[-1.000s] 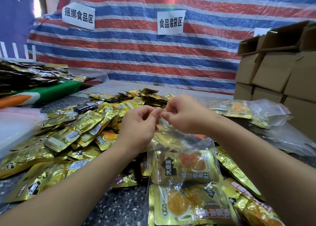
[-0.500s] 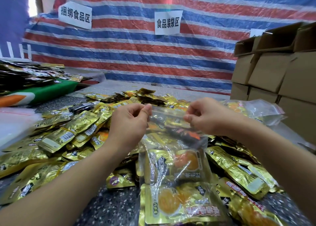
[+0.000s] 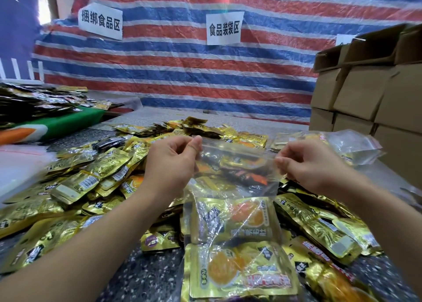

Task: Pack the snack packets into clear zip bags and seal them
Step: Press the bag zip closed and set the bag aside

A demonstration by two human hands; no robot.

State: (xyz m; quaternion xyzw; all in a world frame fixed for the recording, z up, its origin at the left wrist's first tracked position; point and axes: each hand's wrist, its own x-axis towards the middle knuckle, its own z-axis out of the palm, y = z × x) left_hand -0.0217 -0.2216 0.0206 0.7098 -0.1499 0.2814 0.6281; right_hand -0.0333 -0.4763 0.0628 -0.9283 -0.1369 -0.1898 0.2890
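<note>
Sealing underway: left hand [image 3: 170, 164] and right hand [image 3: 308, 164] pinch the zip strip ends of a filled bag [image 3: 235, 210], fingers clamped; loose packets [image 3: 75, 185] cover the surface, unpacked.

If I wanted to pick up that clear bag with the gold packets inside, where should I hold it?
Probably by the flat zip strip along the top of the clear plastic zip bag, pinching its two ends from above, as the left hand and right hand do. The strip is thin and stiff, and the gold foil snack packets weigh down the bottom.
</note>
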